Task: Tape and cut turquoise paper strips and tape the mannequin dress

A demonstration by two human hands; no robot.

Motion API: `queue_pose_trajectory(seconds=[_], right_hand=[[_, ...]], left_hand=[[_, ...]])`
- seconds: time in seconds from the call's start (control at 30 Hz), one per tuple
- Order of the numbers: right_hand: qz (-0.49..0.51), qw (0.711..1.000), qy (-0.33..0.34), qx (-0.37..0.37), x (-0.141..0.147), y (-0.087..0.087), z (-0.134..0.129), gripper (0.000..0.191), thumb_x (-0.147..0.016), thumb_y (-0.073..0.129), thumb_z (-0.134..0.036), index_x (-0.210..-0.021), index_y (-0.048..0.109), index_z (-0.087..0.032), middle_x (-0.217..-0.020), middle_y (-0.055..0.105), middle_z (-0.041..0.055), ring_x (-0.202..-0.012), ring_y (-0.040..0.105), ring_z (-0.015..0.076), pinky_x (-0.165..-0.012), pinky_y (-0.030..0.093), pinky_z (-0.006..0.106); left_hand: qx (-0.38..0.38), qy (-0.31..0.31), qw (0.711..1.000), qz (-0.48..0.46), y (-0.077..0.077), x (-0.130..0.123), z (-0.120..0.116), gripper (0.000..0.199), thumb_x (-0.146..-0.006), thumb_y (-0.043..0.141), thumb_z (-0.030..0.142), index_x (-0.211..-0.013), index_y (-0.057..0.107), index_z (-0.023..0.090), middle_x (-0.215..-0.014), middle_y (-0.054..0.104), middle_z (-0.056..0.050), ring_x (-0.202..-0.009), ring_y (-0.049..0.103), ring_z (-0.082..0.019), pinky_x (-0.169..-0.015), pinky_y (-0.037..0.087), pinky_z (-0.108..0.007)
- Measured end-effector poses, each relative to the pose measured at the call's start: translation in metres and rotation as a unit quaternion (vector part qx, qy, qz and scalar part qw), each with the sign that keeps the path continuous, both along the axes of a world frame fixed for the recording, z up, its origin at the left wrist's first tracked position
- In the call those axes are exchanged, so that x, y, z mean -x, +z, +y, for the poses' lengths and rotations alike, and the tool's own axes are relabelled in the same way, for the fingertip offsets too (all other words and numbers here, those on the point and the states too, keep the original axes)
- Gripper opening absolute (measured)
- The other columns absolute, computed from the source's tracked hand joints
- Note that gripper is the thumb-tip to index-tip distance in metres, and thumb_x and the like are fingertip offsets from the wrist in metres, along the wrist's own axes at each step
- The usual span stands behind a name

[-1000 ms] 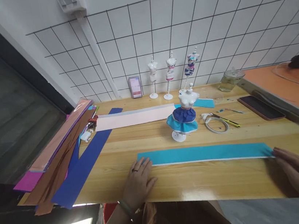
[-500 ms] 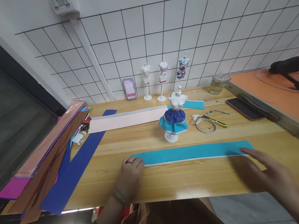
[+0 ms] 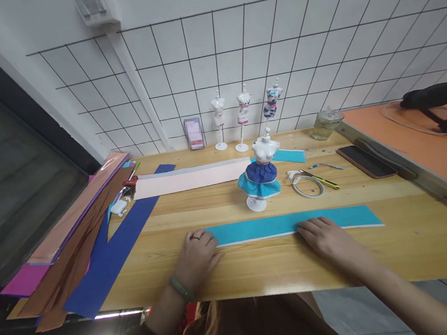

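A long turquoise crepe-paper strip (image 3: 256,230) with a white lower edge lies lengthwise on the wooden table in front of me. My left hand (image 3: 198,253), with a ring and a bracelet, rests on its left end, fingers laid over the paper and thumb apart. Right of the strip's middle, my right hand (image 3: 323,237) lies flat with fingertips on the paper. Just behind the strip stands a small white mannequin (image 3: 265,150) wearing a ruffled skirt (image 3: 259,180), dark blue above turquoise.
Three mannequins (image 3: 242,107) and a phone (image 3: 194,134) stand by the wall. A pale pink strip (image 3: 192,178) lies behind. Coloured paper sheets (image 3: 76,209) are piled left. A coiled cable (image 3: 308,186), yellow-black cutter (image 3: 324,180), dark phone (image 3: 366,162) and glass jar (image 3: 327,123) sit right.
My right hand has moved left from the strip's right end and now lies flat on the paper. The strip's right end is uncovered. My left hand stays at the left end.
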State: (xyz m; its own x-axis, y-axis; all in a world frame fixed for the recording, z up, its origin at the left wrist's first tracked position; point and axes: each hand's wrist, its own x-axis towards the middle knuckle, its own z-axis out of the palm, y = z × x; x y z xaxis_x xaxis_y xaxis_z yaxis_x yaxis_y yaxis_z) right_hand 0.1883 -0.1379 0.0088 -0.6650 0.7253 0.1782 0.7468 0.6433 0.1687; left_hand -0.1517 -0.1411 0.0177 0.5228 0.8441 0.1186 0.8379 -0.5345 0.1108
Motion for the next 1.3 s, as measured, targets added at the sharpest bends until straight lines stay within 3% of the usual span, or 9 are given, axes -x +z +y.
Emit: queue_pose_trajectory(seconds=[0.33, 0.5, 0.67, 0.87, 1.03, 1.13, 1.3], right_hand=[[0.113, 0.985, -0.068, 0.11, -0.014, 0.001, 0.007, 0.025, -0.09, 0.035, -0.02, -0.09, 0.06, -0.019, -0.088, 0.064, 0.0077, -0.083, 0.058, 0.0191, -0.074, 0.043, 0.034], [0.147, 0.977, -0.073, 0.139, -0.016, 0.002, 0.011, 0.027, -0.09, 0.035, -0.025, -0.088, 0.061, -0.019, -0.085, 0.064, 0.0078, -0.08, 0.058, 0.0194, -0.073, 0.044, 0.034], [0.175, 0.966, -0.067, 0.176, -0.018, 0.004, 0.016, 0.03, -0.09, 0.034, -0.029, -0.086, 0.062, -0.02, -0.083, 0.064, 0.0077, -0.077, 0.059, 0.0193, -0.07, 0.045, 0.033], [0.19, 0.954, -0.08, 0.215, -0.016, 0.012, 0.017, 0.031, -0.089, 0.034, -0.033, -0.083, 0.062, -0.021, -0.081, 0.064, 0.0065, -0.075, 0.059, 0.0194, -0.067, 0.046, 0.032], [0.193, 0.949, -0.094, 0.232, -0.019, 0.012, 0.017, 0.03, -0.09, 0.032, -0.03, -0.086, 0.06, -0.02, -0.085, 0.065, 0.006, -0.078, 0.059, 0.0184, -0.069, 0.046, 0.031], [0.186, 0.953, -0.1, 0.219, -0.021, 0.009, 0.016, 0.03, -0.09, 0.034, -0.033, -0.096, 0.061, -0.02, -0.095, 0.065, 0.0078, -0.086, 0.059, 0.0201, -0.074, 0.046, 0.032], [0.127, 0.982, -0.092, 0.106, 0.0, 0.0, 0.009, 0.037, -0.083, 0.047, -0.043, -0.111, 0.057, -0.021, -0.109, 0.06, 0.0112, -0.097, 0.054, 0.0267, -0.08, 0.041, 0.041]], left_hand=[[-0.02, -0.039, 0.999, 0.006, -0.01, -0.006, 0.012, 0.02, -0.088, 0.039, 0.022, -0.082, 0.058, 0.019, -0.087, 0.056, -0.005, -0.088, 0.048, -0.018, -0.081, 0.035, -0.037], [-0.004, -0.042, 0.999, -0.011, -0.005, -0.007, 0.015, 0.021, -0.085, 0.045, 0.035, -0.085, 0.058, 0.018, -0.088, 0.056, -0.006, -0.09, 0.048, -0.02, -0.08, 0.036, -0.037], [-0.02, -0.051, 0.998, -0.025, 0.0, -0.04, 0.011, 0.035, -0.076, 0.055, 0.045, -0.1, 0.054, 0.019, -0.096, 0.054, -0.007, -0.097, 0.045, -0.024, -0.084, 0.036, -0.04], [-0.051, -0.086, 0.995, 0.003, -0.008, -0.089, 0.014, 0.023, -0.086, 0.038, 0.014, -0.106, 0.05, 0.018, -0.09, 0.057, -0.006, -0.094, 0.047, -0.021, -0.08, 0.038, -0.036], [-0.05, -0.098, 0.993, 0.047, -0.01, -0.096, 0.019, 0.028, -0.087, 0.033, 0.011, -0.109, 0.048, 0.017, -0.081, 0.058, -0.006, -0.084, 0.051, -0.021, -0.074, 0.039, -0.036], [-0.041, -0.094, 0.993, 0.051, -0.008, -0.093, 0.024, 0.027, -0.087, 0.034, 0.011, -0.108, 0.049, 0.018, -0.082, 0.059, -0.006, -0.083, 0.052, -0.02, -0.072, 0.039, -0.035], [-0.012, -0.08, 0.997, 0.02, -0.002, -0.088, 0.032, 0.03, -0.081, 0.04, 0.009, -0.107, 0.051, 0.02, -0.083, 0.061, -0.004, -0.08, 0.054, -0.019, -0.071, 0.039, -0.033]])
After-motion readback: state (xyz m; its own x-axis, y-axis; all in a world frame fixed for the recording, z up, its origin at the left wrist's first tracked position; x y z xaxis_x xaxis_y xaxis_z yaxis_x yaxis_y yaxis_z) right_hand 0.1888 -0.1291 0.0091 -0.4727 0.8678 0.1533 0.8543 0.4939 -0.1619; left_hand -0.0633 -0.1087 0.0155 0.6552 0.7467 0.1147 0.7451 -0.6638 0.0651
